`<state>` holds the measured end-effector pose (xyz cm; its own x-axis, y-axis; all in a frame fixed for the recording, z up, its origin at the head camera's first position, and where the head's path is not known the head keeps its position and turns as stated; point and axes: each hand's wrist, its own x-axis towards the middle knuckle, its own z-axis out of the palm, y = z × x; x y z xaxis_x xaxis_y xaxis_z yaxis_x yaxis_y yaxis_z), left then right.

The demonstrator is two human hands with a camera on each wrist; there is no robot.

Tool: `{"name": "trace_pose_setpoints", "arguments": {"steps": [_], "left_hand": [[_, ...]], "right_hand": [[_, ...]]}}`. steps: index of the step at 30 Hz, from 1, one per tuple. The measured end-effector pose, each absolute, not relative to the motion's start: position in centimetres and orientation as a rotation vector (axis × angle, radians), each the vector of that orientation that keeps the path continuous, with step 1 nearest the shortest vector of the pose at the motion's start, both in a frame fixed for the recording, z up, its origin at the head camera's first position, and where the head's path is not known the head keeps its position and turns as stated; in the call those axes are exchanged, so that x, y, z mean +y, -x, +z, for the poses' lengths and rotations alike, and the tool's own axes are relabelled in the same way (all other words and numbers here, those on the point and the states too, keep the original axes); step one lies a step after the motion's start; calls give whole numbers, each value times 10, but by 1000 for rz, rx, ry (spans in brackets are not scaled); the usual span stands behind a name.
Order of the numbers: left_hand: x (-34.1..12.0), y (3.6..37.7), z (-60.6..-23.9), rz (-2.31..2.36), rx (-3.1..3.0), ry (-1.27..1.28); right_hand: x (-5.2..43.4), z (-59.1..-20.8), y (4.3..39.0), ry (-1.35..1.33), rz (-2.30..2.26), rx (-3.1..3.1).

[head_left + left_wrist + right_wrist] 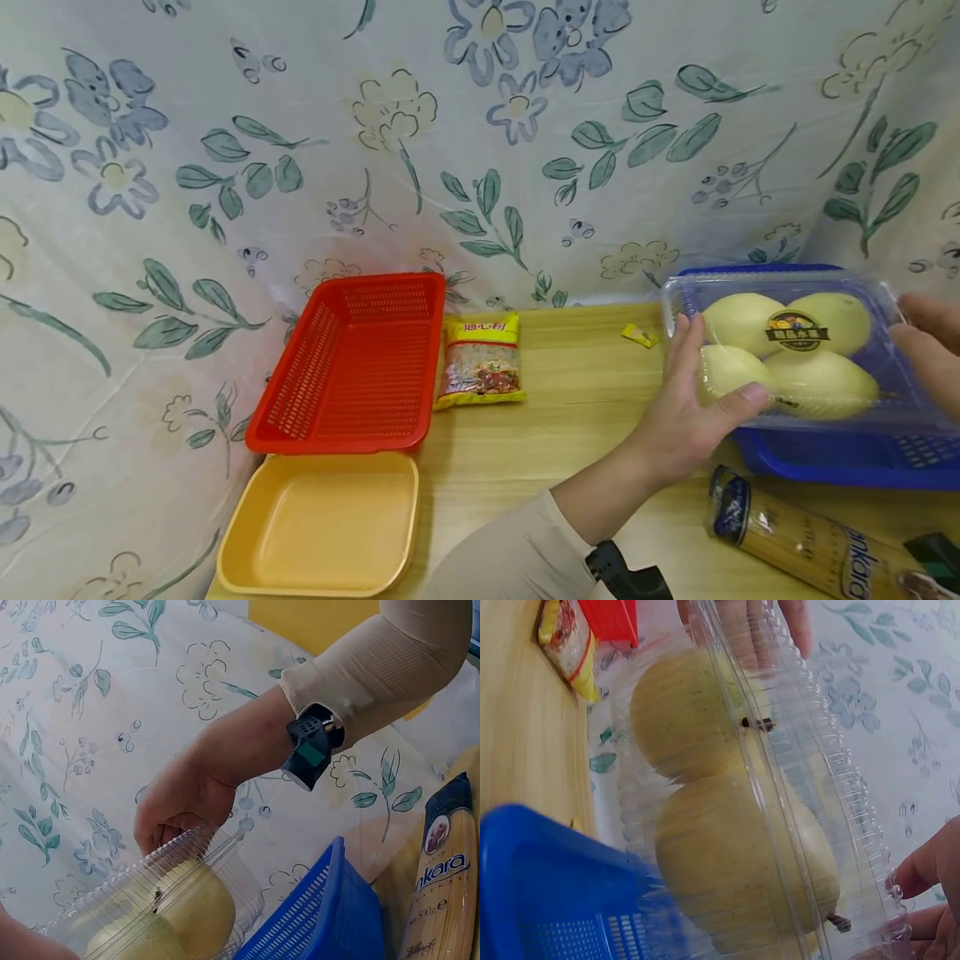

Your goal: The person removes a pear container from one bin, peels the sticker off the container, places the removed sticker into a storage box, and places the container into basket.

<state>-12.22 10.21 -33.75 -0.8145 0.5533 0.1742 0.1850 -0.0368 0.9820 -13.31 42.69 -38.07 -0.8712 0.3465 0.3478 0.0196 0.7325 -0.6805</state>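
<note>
Floral cloth (pixel 300 125) hung behind a wooden table (pixel 570 417). Head view: a clear clamshell box (pixel 787 350) holding four pale yellow fruits (pixel 821 385) was held over a blue basket (pixel 840 458) at the table's 3 o'clock side. The left hand (pixel 686 408) gripped the box's near-left end, fingers up along the side and thumb curled over the lid. The right hand (pixel 930 350) was cut off by the frame edge at the box's right end; its fingertips touched the rim.

At 9 o'clock stood a red basket (pixel 352 367), with a yellow tray (pixel 322 521) just toward 6 o'clock from it. A snack packet (pixel 480 360) lay just beside the red basket, and a small yellow wrapper (pixel 640 335) lay near the box. A spaghetti packet (pixel 810 542) lay at 5 o'clock.

Left wrist view alone showed a black wrist device (pixel 311 746) on the right forearm, and the right fingers (pixel 161 829) curled over the box's edge. Right wrist view alone showed the fruit stems (pixel 756 722) through the lid.
</note>
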Motion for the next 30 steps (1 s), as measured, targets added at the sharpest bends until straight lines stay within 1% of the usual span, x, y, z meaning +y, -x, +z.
{"name": "trace_pose_setpoints", "arguments": {"steps": [5, 8, 13, 18, 23, 30], "left_hand": [[76, 121, -343, 1989, 1923, -803], [61, 119, -349, 2051, 1876, -767], [36, 112, -360, 2110, 1832, -722], [18, 104, -373, 2141, 1852, -657], [-2, 98, -386, 2163, 1869, -627], [-30, 95, -403, 2111, 1940, -582]], "right_hand": [[398, -375, 126, 203, 1029, -2512], [378, -368, 119, 147, 1051, -2562], [338, -353, 110, 205, 1069, -2733], [308, -343, 107, 245, 1054, -2879], [288, -351, 106, 219, 1072, -2927], [269, -375, 110, 132, 1178, -2913]]}}
